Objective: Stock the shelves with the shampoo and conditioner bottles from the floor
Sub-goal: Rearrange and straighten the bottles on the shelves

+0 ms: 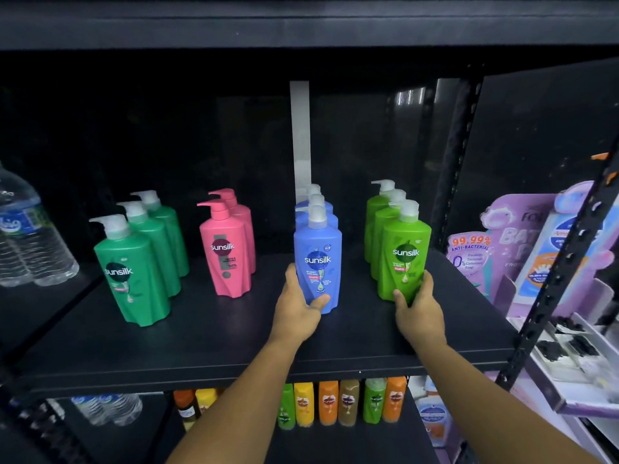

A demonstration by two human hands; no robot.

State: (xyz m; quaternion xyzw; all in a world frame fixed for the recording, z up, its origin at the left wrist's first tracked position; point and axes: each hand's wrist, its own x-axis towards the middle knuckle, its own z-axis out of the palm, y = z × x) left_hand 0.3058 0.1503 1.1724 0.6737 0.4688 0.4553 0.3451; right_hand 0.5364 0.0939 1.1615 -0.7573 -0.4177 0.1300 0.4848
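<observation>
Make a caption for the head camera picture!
Left hand grips a blue plastic pump bottle, right hand a lime-green pump bottle, on a black shelf.

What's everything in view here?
Dark green plastic pump bottles: three, green, shelf left.
Pink plastic pump bottles: two, pink, left of centre.
Blue plastic pump bottles: three, blue, centre.
Lime plastic pump bottles: three, lime, right.
Clear plastic water bottles: several, clear, far left.
Small plastic bottles: several, mixed colours, below.
Purple cardboard display: one, purple, far right.
Black shelf board: one, black, beneath pump bottles.
Left hand: grips front blue bottle.
Right hand: grips front lime bottle.
</observation>
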